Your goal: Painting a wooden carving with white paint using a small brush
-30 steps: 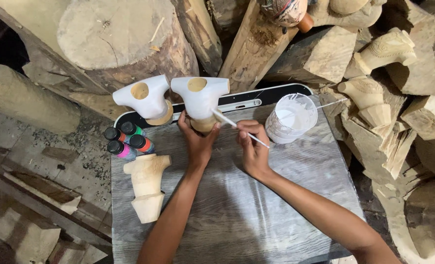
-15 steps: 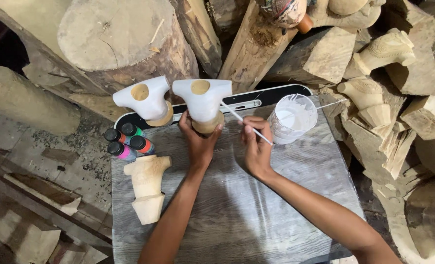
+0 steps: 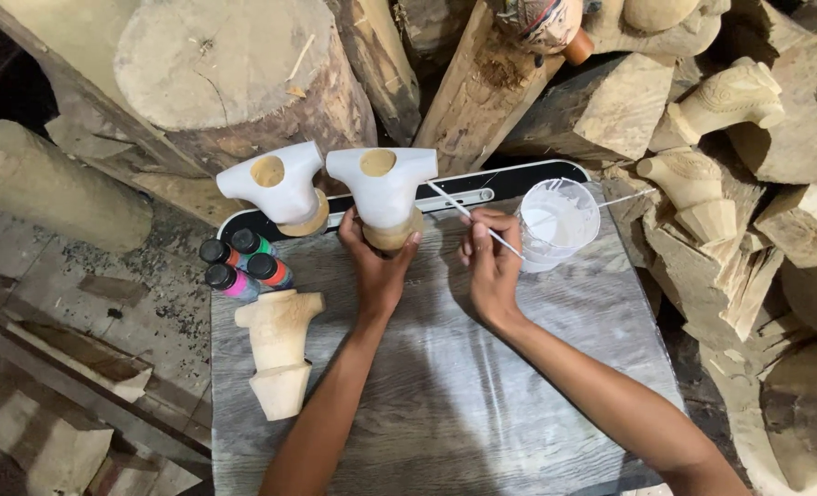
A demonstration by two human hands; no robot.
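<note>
White-painted wooden carving (image 3: 383, 188) stands upright at the far edge of the grey wood-grain board (image 3: 445, 404), gripped around its unpainted base by the left hand (image 3: 378, 262), fingers wrapped on both sides. Right hand (image 3: 491, 266) pinches a thin white paintbrush (image 3: 471, 214) between thumb and fingers, brush tip touching or nearly touching the carving's right side; exact contact cannot be told. Just right of the right hand sits a clear plastic cup (image 3: 556, 223) of white paint, a second thin stick (image 3: 624, 197) poking out over its rim. Left of the held piece stands a second white-painted carving (image 3: 275, 184), same shape, close beside it but apart. 4 small paint bottles (image 3: 243, 264) with black caps cluster on the board's left far corner. Nearer, an unpainted wooden carving (image 3: 278, 354) lies on the board's left edge. Behind the board, big logs (image 3: 234, 73) and rough-cut blocks; carved unpainted figures (image 3: 712, 147) stacked at right.
</note>
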